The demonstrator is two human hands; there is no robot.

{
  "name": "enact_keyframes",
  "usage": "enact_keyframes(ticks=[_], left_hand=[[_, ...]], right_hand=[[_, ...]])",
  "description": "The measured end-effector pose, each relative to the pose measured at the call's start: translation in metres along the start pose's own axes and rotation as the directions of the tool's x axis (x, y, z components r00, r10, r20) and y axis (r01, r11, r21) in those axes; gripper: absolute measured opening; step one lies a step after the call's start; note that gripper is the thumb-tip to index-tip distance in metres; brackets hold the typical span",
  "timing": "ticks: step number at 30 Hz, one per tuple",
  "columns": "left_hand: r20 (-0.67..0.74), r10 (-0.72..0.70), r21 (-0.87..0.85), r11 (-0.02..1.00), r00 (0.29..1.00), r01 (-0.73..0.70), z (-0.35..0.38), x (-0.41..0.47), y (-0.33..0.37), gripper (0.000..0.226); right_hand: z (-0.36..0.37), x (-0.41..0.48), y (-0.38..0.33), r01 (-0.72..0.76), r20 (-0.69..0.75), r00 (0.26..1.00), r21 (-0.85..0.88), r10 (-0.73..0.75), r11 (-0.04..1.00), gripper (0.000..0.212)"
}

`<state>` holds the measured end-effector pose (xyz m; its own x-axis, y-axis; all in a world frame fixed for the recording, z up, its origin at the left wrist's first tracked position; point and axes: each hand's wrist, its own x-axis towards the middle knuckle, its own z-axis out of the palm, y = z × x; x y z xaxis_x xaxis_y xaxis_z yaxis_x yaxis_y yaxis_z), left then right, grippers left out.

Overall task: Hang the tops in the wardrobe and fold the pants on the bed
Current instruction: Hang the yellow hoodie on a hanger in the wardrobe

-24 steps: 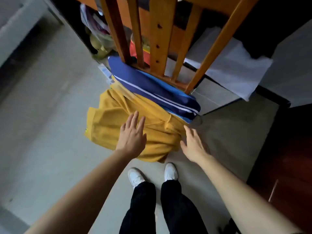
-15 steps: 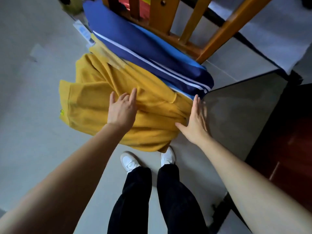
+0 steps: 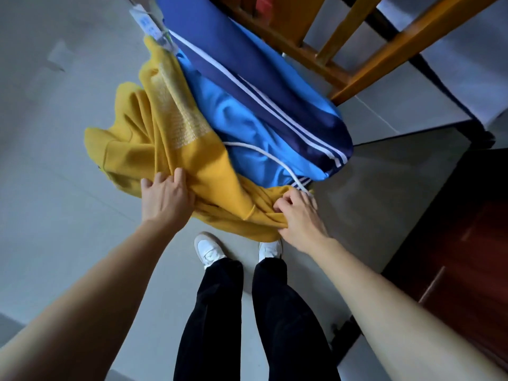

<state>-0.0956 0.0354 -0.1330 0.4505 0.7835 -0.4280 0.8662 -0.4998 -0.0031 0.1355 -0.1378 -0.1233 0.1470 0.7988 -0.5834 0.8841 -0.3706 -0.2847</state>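
The job looks barely begun, as nothing I can see is hung or folded. Both garments lie heaped on the seat of the orange-brown wooden chair (image 3: 398, 57): the mustard-yellow knit top (image 3: 170, 149) spills off the near edge, and the blue track pants with white side stripes (image 3: 247, 125) lie half over its far part, their white drawstring (image 3: 264, 152) trailing toward the yellow cloth. The left hand (image 3: 165, 199) has its fingers curled into a bunched fold of the top, while the right hand (image 3: 299, 218) pinches the hem just beside the cord's end. I'd judge this is the first pick-up. The top has yet to reach a hanger, and the pants (pinned partly under nothing but their own weight) wait for the bed. Neither wardrobe nor bed can be told for certain from here.
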Motion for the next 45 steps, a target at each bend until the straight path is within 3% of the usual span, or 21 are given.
enact_keyframes(ticks=[2,4,7,10,13,18,20,24,28,29,31,32,34,37,40,43,45], left_hand=[[-0.113,0.042,-0.075,0.996,0.993,-0.051,0.008,-0.009,0.008,0.055],[-0.188,0.202,-0.051,0.975,0.961,-0.215,0.012,-0.017,0.021,0.086],[-0.136,0.385,0.026,0.923,0.913,-0.385,0.012,-0.017,0.046,0.100],[-0.054,0.396,0.117,0.914,0.917,-0.388,-0.006,-0.008,0.063,0.078],[-0.040,0.386,0.127,0.917,0.921,-0.379,-0.036,-0.006,0.066,0.047],[-0.277,0.268,-0.021,0.959,0.923,-0.284,-0.133,-0.023,0.059,0.045],[-0.388,0.195,-0.124,0.958,0.901,-0.260,-0.191,-0.029,0.055,0.045],[-0.595,-0.006,-0.339,0.908,0.803,-0.245,-0.317,-0.042,0.048,0.047],[-0.744,-0.110,-0.383,0.878,0.659,-0.286,-0.432,-0.065,0.040,0.046],[-0.778,-0.092,-0.350,0.885,0.621,-0.307,-0.454,-0.073,0.035,0.045],[-0.816,-0.039,-0.260,0.915,0.576,-0.307,-0.484,-0.090,0.023,0.045],[-0.817,-0.020,-0.223,0.933,0.577,-0.284,-0.494,-0.098,0.016,0.043],[-0.783,0.004,-0.166,0.963,0.623,-0.214,-0.504,-0.113,-0.002,0.041],[-0.707,0.099,-0.036,0.984,0.700,-0.176,-0.501,-0.134,-0.022,0.051],[-0.601,0.189,-0.016,0.968,0.777,-0.248,-0.488,-0.153,-0.024,0.055],[-0.442,0.187,-0.148,0.950,0.877,-0.277,-0.473,-0.165,-0.019,0.038],[-0.341,0.172,-0.207,0.945,0.924,-0.252,-0.467,-0.170,-0.019,0.032]], right_hand=[[0.005,0.001,0.001,-0.065,0.004,0.998,0.002,0.065,0.998,0.042],[0.011,0.002,0.000,-0.085,-0.022,0.996,-0.011,0.085,0.996,0.042],[0.011,0.000,0.002,-0.128,-0.003,0.992,0.065,0.129,0.990,0.056],[0.004,-0.008,0.003,-0.214,0.177,0.964,0.063,0.200,0.975,0.090],[-0.013,-0.020,-0.001,-0.182,0.253,0.951,-0.005,0.178,0.983,0.064],[-0.086,-0.050,-0.004,-0.125,0.162,0.979,0.014,0.122,0.992,0.062],[-0.130,-0.061,-0.005,-0.119,0.103,0.989,0.123,0.106,0.985,0.064],[-0.241,-0.084,-0.018,-0.156,0.096,0.988,0.618,0.123,0.770,0.057],[-0.345,-0.110,-0.045,-0.011,-0.089,0.989,0.738,0.114,0.674,0.045],[-0.367,-0.118,-0.052,0.012,-0.113,0.989,0.720,0.100,0.694,0.051],[-0.407,-0.134,-0.063,0.031,-0.121,0.992,0.511,0.036,0.859,0.055],[-0.423,-0.143,-0.069,0.025,-0.112,0.994,0.347,0.014,0.937,0.045],[-0.447,-0.160,-0.073,-0.004,-0.161,0.987,0.097,0.020,0.995,0.020],[-0.476,-0.182,-0.076,-0.075,-0.414,0.906,0.037,0.083,0.997,0.002],[-0.497,-0.194,-0.080,-0.202,-0.625,0.772,-0.068,0.116,0.977,0.025],[-0.509,-0.202,-0.085,-0.344,-0.712,0.675,-0.075,0.191,0.936,0.029],[-0.513,-0.206,-0.090,-0.421,-0.726,0.649,-0.094,0.228,0.902,0.030]])
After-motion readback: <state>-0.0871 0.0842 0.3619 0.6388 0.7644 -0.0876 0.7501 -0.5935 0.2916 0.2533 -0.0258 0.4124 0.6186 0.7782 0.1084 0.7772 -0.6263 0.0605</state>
